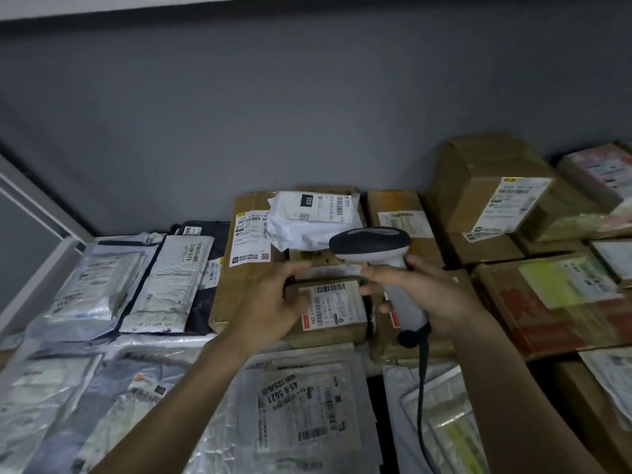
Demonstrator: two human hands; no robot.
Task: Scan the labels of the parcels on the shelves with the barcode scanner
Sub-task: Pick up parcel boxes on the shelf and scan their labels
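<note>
Scanner, smooth grey plastic, in R hand

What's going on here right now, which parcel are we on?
A person is scanning parcel labels on a shelf. The right hand grips the barcode scanner by its handle, head aimed away over the stack. The left hand holds the left end of a small cardboard box, whose label faces up. Grey mailer bags and bigger boxes lie all around.
</note>
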